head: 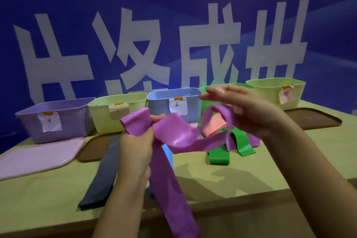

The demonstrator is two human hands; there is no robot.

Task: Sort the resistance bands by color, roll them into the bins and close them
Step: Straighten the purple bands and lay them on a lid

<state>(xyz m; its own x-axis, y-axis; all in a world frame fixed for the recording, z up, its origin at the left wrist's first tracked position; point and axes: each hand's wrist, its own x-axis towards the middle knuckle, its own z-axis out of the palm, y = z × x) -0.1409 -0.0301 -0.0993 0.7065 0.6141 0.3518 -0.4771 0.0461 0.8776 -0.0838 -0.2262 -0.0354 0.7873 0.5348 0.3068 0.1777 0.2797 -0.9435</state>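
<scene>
Nearest the camera, the long tail of the purple band (pixel 170 189) hangs down past the front edge of the table (pixel 222 176). Higher up, the left hand (pixel 135 149) grips that band, its fingers curled round a bunched fold of it above the table. From there the band runs to the right in a loose loop that drapes over the right hand (pixel 249 110). That hand's fingers look fairly straight and spread, but the hand is blurred, and whether its thumb pinches the band cannot be told.

Left of the purple band, a dark grey band (pixel 102 176) lies flat on the table, running away from the camera. Just behind the purple band's tail a blue band (pixel 168 155) shows in part. Right of it, under the right hand, lie a green band (pixel 220 157) and an orange band (pixel 214 126), tangled together.

Farther left of the purple band, a pink lid (pixel 36 157) lies flat, with a brown lid (pixel 90 150) beside it. Another brown lid (pixel 313 120) lies far to the right.

Beyond the purple band stands a row of open bins, left to right: a purple bin (pixel 56 120), a pale yellow bin (pixel 117 112), a blue bin (pixel 173 102), a green bin (pixel 204 91) mostly hidden by the right hand, and another pale yellow bin (pixel 276 89). Those in clear view carry paper labels. Behind them hangs a blue banner (pixel 173 15) with large white characters.
</scene>
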